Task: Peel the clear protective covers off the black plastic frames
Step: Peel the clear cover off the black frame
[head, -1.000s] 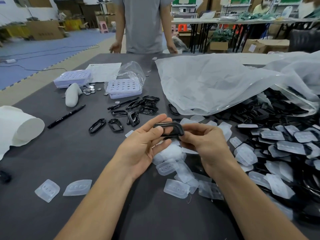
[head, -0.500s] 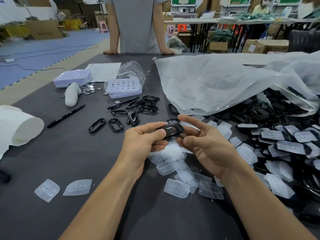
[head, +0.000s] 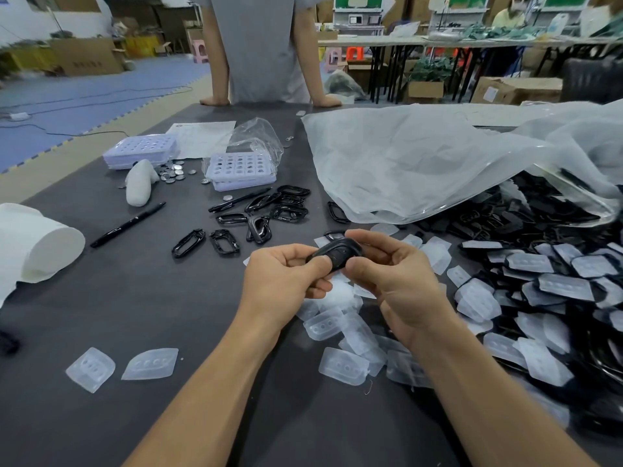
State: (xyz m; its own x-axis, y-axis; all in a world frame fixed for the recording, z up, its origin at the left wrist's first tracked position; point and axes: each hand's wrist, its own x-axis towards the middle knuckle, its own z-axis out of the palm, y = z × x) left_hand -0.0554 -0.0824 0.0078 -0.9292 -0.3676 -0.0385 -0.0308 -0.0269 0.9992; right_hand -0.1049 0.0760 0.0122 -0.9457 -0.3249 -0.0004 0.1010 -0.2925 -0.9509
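Room: workshop with long benches, cardboard boxes and blue floor mats along the top of the frame; a person (head: 263, 45) stood at the far edge of the dark grey table (head: 135, 298), both palms resting on it.
Held piece: one black frame (head: 337, 252) was raised just above the table at centre frame, between both hands, probably so its edge could be worked free. Whether its cover was on could not be told.
Left hand (head: 279, 281): fingers curled, thumb pressed on top, pinching the frame's left end to steady it.
Right hand (head: 397, 284): fingers wrapped over the far right end, thumb at the near edge, apparently seeking a lip to lift.
Unpeeled stock (head: 546, 281): covered frames were heaped at right of frame, spilling from a large clear bag (head: 438, 156), within easy reach of the right hand.
Finished frames (head: 269, 210): bare black rings lay grouped above and left of the hands, kept apart from the heap.
Shed covers (head: 340, 332): clear shells were piled directly under the hands, likely where they dropped; two strays (head: 91, 367) lay at lower left.
Other items: lavender trays (head: 241, 170), coin cells (head: 173, 171), a black pen (head: 128, 224) and a white roll (head: 37, 244) sat left, well apart from the work.
Writing: a printed sheet (head: 202, 133) at upper left and a mark on the pen were too small to read; no brand was legible.
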